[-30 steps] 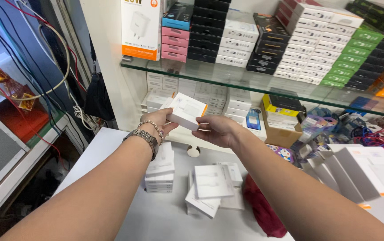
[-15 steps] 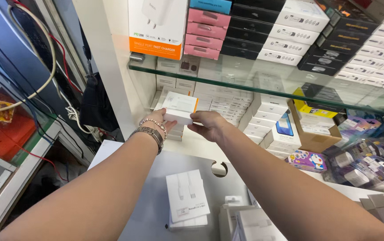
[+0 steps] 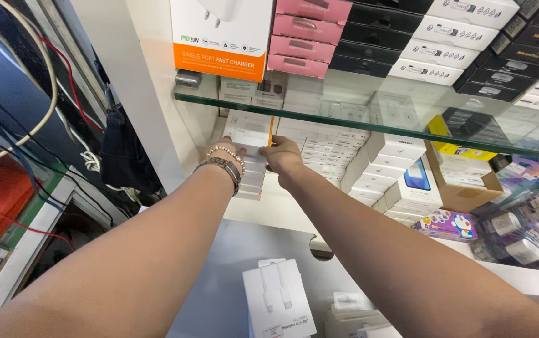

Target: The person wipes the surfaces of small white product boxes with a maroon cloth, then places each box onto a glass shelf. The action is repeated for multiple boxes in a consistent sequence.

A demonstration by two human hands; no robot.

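Both forearms are showing bare, no sleeves reaching into view. The left wrist is wearing a dark metal-link bracelet [image 3: 220,168] beside a string of small pale beads [image 3: 227,152]. The right hand [image 3: 284,158] is wearing nothing.

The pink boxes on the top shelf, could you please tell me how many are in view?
3 pink boxes, stacked on the glass shelf right of the orange-and-white charger box; the top one is cut off by the frame, so more may sit above.

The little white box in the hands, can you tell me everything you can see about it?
The white box is small, flat and looks like cardboard, with a faint picture printed on its face and an orange side edge. Both hands hold it: the left hand at its lower left, the right hand at its lower right. It sits under the glass shelf, atop a stack of similar boxes.
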